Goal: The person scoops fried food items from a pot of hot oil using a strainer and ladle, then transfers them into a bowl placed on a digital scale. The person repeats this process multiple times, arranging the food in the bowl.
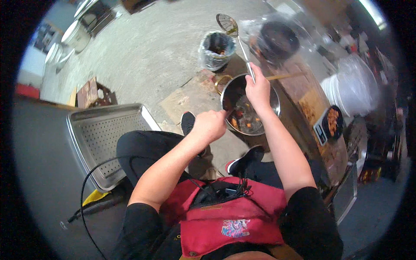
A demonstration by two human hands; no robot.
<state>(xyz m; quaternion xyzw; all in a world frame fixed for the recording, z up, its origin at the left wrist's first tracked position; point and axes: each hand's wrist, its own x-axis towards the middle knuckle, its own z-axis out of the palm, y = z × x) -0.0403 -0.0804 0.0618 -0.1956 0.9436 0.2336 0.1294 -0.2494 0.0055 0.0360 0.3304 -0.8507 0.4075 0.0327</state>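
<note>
My right hand (pixel 259 89) grips the metal handle of a wire skimmer (pixel 227 24), raised over a deep metal pot (pixel 279 109). The skimmer's round mesh bowl points away from me, near a lined bin, with a small yellow-green bit on it. Dark liquid with orange pieces (pixel 249 125) fills the pot's bottom. My left hand (pixel 210 126) is curled at the pot's near left rim; whether it holds something is hidden. A brass-coloured handle (pixel 223 84) shows on the pot's far left side.
A perforated metal pan (pixel 110 136) stands at my left. Beyond the pot is a plastic-lined bin (pixel 217 52). On the right, a wooden table (pixel 289 73) bears a black bowl of brown pieces (pixel 333 122) on a scale (pixel 320 131), with stacked white plates (pixel 347 84) beyond.
</note>
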